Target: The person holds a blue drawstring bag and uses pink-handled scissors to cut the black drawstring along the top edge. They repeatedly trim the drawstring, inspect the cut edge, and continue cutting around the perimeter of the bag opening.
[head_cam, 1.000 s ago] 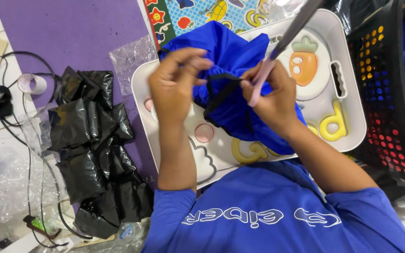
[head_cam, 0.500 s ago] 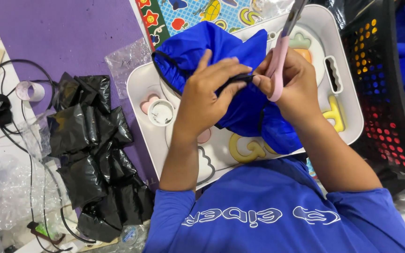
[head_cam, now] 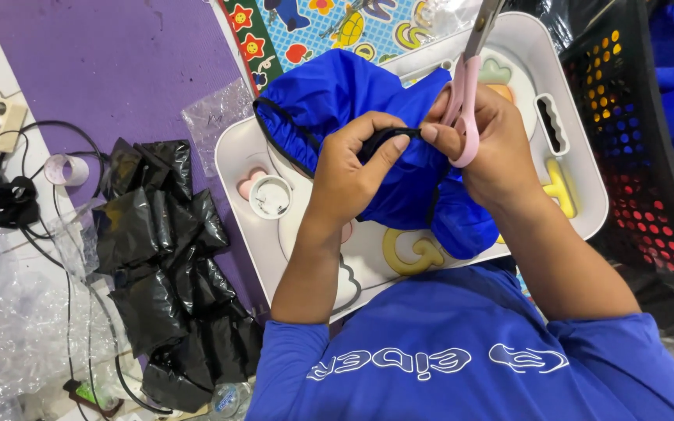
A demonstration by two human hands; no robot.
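Blue fabric pouch (head_cam: pixel 337 101) bunched over white tray (head_cam: pixel 579 168); left hand (head_cam: pixel 349 175) pinches its black trim, right hand (head_cam: pixel 489 144) grips pink scissors (head_cam: pixel 466 101). Probably soft, light, slippery; hold at trim.

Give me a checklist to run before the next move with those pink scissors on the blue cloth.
1. Pink-handled scissors gripped by the right hand: ok.
2. Blades pointing away from the body: ok; their tips leave the picture.
3. Black strip pinched by the left hand: ok.
4. Blue fabric garment resting over the white plastic tray: ok.
5. Left fingers out of the blades' path: ok for now.
6. Blades open or closed: cannot tell.
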